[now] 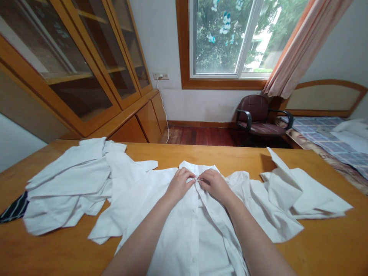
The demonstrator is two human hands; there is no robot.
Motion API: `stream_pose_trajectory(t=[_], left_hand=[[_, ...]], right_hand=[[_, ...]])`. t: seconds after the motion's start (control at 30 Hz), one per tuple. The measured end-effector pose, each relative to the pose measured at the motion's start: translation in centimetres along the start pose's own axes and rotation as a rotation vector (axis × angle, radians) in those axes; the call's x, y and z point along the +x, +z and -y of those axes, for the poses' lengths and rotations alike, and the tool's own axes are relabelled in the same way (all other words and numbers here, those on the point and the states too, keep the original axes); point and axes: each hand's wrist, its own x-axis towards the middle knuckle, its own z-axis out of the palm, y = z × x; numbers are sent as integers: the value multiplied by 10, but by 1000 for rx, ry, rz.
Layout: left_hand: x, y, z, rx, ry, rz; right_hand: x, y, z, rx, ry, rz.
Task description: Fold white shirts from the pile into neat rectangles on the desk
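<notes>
- Two narrow pinches, left hand [180,183] and right hand [214,184], on white shirt [181,241] at its front opening.
- Lies spread on wooden table [333,247], collar [198,167] toward the far edge.
- To the left, rumpled white clothes [71,182]; to the right, folded white cloth [316,193].
- Far right, maroon chair [254,111].

- Wall [163,30]: white; socket plate [164,76] fitted, white cable [163,103] hanging from it.
- Cabinet [93,57], left: glazed upper doors, solid lower doors, wooden frame.
- Sliding window [221,50]: wooden surround, blue-and-white decals [226,23]; admits daylight, trees visible outside.
- Curtain [307,46]: pink, right of window.
- Armchair [254,111]: maroon, black armrests, below window.
- Bed [324,130], right: arched headboard [324,97], blue checked cover.
- Floor [198,137]: reddish-brown boards, wooden skirting [201,124].
- Table [230,155], foreground: wooden top.
</notes>
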Motion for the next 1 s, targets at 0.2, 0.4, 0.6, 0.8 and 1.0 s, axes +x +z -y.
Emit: stream_pose_trajectory(t=[0.2,0.4,0.6,0.8,1.0], left_hand=[[1,-1,0,-55,-45,30],[1,-1,-1,-80,-61,28],[0,-2,-2,-134,-59,28],[1,-2,0,-182,-67,4],[2,-4,-2,-190,-70,-3]], right_hand=[[1,2,-1,-31,-41,-4],[1,0,1,-14,-31,-18],[1,-3,6,1,-5,-22],[0,-1,3,-9,31,-28],[1,-1,1,-31,42,-33]])
